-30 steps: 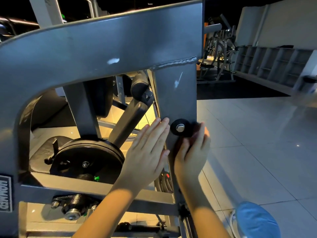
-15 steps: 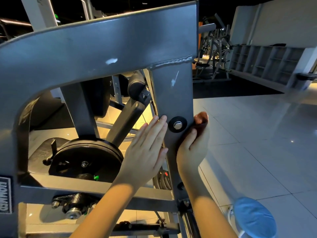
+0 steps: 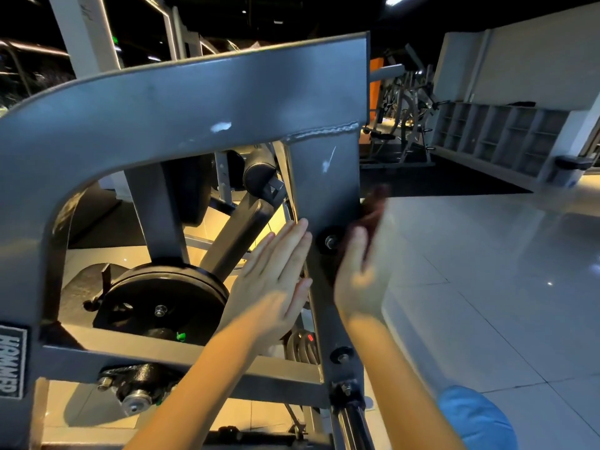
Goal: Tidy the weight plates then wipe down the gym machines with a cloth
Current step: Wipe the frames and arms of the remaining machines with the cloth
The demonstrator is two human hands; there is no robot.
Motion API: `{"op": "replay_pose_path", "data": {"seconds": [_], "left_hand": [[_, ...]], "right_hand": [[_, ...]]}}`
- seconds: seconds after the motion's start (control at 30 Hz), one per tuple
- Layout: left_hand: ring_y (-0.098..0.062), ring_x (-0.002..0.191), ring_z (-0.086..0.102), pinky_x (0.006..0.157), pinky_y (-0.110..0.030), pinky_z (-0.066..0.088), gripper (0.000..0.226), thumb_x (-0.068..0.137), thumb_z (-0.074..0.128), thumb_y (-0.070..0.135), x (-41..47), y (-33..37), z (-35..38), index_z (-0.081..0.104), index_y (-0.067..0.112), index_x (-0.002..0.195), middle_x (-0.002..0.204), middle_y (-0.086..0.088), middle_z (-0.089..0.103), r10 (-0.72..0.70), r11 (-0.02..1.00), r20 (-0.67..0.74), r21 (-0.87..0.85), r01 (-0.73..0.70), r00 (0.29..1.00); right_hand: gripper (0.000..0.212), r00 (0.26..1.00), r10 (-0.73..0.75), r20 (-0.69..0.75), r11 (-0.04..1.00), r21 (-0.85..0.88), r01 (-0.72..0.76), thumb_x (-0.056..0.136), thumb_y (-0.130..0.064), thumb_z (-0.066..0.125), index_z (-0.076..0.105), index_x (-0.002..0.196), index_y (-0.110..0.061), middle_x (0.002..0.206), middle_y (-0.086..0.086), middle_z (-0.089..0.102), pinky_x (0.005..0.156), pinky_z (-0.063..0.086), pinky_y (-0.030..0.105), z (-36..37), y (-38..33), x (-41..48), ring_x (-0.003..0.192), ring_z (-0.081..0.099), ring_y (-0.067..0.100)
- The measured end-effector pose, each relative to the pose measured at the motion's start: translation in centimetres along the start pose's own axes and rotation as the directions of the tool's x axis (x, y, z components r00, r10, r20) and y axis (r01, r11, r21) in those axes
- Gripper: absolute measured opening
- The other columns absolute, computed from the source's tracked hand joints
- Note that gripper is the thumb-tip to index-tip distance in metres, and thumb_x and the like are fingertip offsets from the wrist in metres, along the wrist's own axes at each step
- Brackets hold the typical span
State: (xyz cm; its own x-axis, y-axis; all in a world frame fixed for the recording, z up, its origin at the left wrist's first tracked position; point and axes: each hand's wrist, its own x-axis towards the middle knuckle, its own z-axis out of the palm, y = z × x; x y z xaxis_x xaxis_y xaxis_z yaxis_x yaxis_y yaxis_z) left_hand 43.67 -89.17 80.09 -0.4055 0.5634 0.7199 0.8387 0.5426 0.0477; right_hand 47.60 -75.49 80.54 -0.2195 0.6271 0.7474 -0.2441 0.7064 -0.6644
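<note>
Cloth (image 3: pixel 374 207) against post (image 3: pixel 324 186) edge under right hand (image 3: pixel 358 277), grip too blurred; left hand (image 3: pixel 276 274) flat.

Forearms bare to frame edge; left hand (image 3: pixel 272 280) & right hand (image 3: pixel 357 280) bare too, the right one blurred, details unclear. Low right: rounded blue cover (image 3: pixel 477 420), prob. over a shoe.

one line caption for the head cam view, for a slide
Left hand flat on the grey machine post, blurred right hand with a dark cloth against its right edge, weight plate behind.
</note>
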Motion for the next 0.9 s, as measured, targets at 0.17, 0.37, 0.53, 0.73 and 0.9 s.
{"op": "replay_pose_path", "data": {"seconds": [0.17,0.37,0.53,0.73,0.9], "left_hand": [[-0.021,0.14,0.029,0.118,-0.031,0.012,0.05,0.1,0.034,0.031,1.6,-1.1,-2.5,0.037,0.003,0.142,0.146,-0.014,0.044,0.131,0.99,-0.173,0.077,-0.119,0.976],[-0.026,0.14,0.031,0.117,-0.039,0.018,0.048,0.099,0.037,0.028,3.9,-1.1,-4.4,0.039,0.003,0.139,0.147,-0.015,0.043,0.208,0.97,-0.287,0.185,-0.159,0.935],[-0.027,0.141,0.029,0.118,-0.038,0.014,0.05,0.1,0.033,0.029,5.5,-1.3,-5.7,0.04,0.002,0.141,0.149,-0.015,0.041,0.198,0.963,-0.307,0.238,-0.127,0.931],[-0.027,0.144,0.025,0.119,-0.042,0.015,0.052,0.101,0.031,0.03,7.7,-1.5,-7.8,0.037,0.002,0.144,0.153,-0.013,0.034,0.204,0.958,-0.362,0.263,-0.111,0.91],[-0.027,0.146,0.02,0.12,-0.04,0.009,0.057,0.099,0.033,0.031,10.6,-2.3,-10.1,0.031,0.002,0.148,0.156,-0.013,0.028,0.156,0.953,-0.398,0.301,-0.032,0.904]], "right_hand": [[0.056,0.996,-0.038,0.085,0.988,-0.147,0.05,0.101,-0.039,0.036,0.024,0.153,-0.023,0.143,0.01,0.046,0.099,0.039,0.029,1.0,-1.5,2.1,0.126,0.048,0.024],[0.062,0.998,-0.045,0.033,0.974,-0.218,0.051,0.101,-0.032,0.045,0.017,0.155,-0.018,0.154,0.012,0.029,0.105,0.03,0.024,2.1,-4.0,2.8,0.136,0.034,0.027],[0.056,0.977,-0.197,0.085,0.93,-0.299,0.214,0.101,-0.039,0.033,0.02,0.153,-0.023,0.155,0.017,0.026,0.101,0.032,0.035,2.0,-3.4,3.6,0.136,0.035,0.034],[0.054,0.973,-0.232,-0.019,0.901,-0.382,0.207,0.102,-0.037,0.031,0.023,0.153,-0.018,0.159,0.015,0.018,0.113,0.027,0.046,3.4,-4.4,3.5,0.142,0.023,0.036],[0.051,0.92,-0.378,0.107,0.787,-0.486,0.38,0.102,-0.041,0.03,0.024,0.149,-0.022,0.157,0.01,0.014,0.116,0.021,0.055,3.5,-3.1,3.4,0.144,0.017,0.037]]}}
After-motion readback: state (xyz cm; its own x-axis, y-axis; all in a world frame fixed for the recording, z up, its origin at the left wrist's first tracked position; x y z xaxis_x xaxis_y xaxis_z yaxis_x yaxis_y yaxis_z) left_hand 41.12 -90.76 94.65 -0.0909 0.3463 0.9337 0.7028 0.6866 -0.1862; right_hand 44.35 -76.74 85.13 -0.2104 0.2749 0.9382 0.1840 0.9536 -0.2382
